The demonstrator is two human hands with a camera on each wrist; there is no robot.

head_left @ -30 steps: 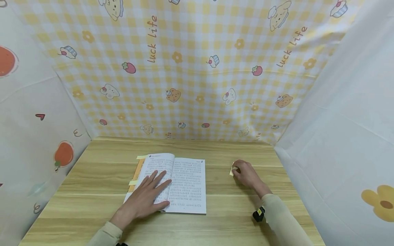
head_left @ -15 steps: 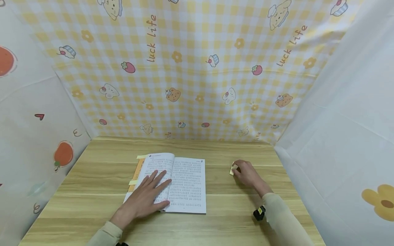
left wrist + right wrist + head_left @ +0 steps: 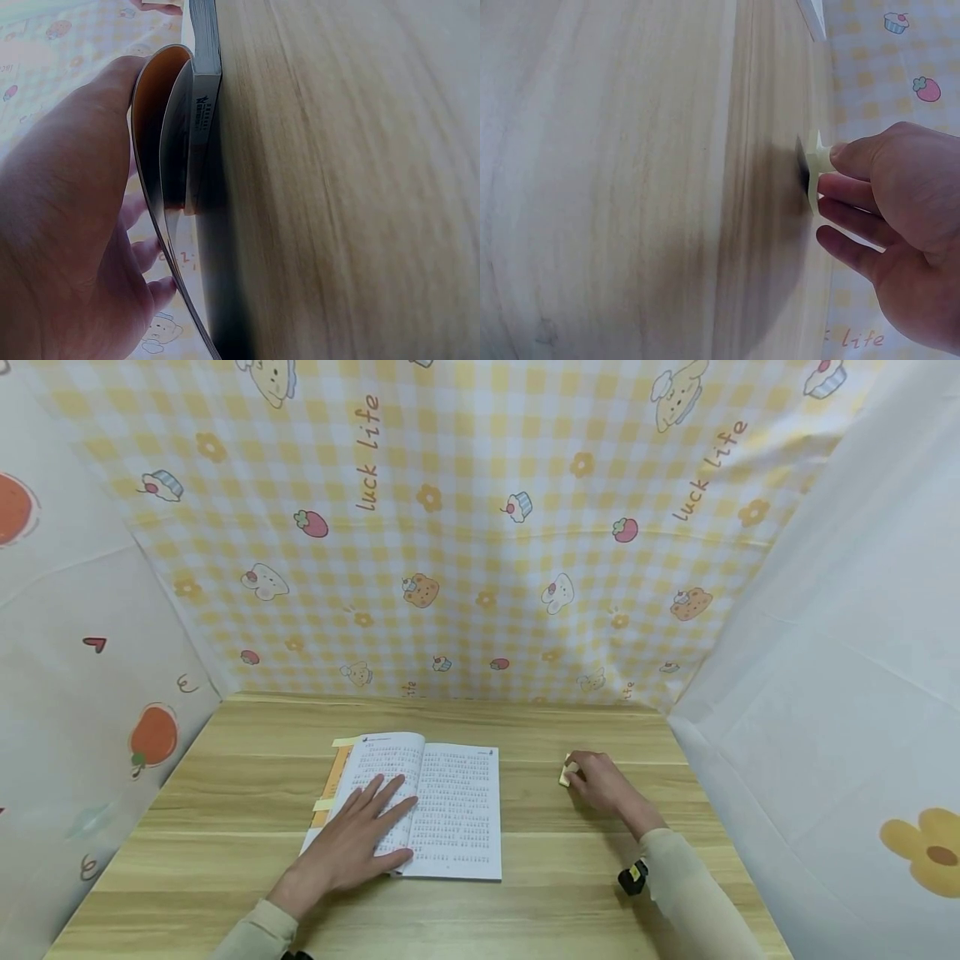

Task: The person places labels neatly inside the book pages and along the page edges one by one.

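An open book [image 3: 457, 814] with printed pages lies on the wooden table. Spread fingers of my left hand [image 3: 352, 843] rest flat across its left page; in the left wrist view the cover and pages [image 3: 169, 120] bow up off the table beneath that hand. To the right of the book, my right hand [image 3: 603, 787] is at a small pale yellow sticky note pad [image 3: 564, 779]. The right wrist view shows thumb and index finger pinching a lifted, curled top note [image 3: 823, 159], while the pad [image 3: 814, 196] stays against the table.
Two pale yellow sticky tabs [image 3: 323, 806] stick out from the book's left side over its orange cover strip [image 3: 335, 772]. A checked patterned cloth [image 3: 480, 568] hangs behind the table [image 3: 525, 910]. White cloths flank both sides.
My right hand stays at the pad and shifts only slightly, with more of the lifted note showing between its fingers. The left hand and the book keep their places.
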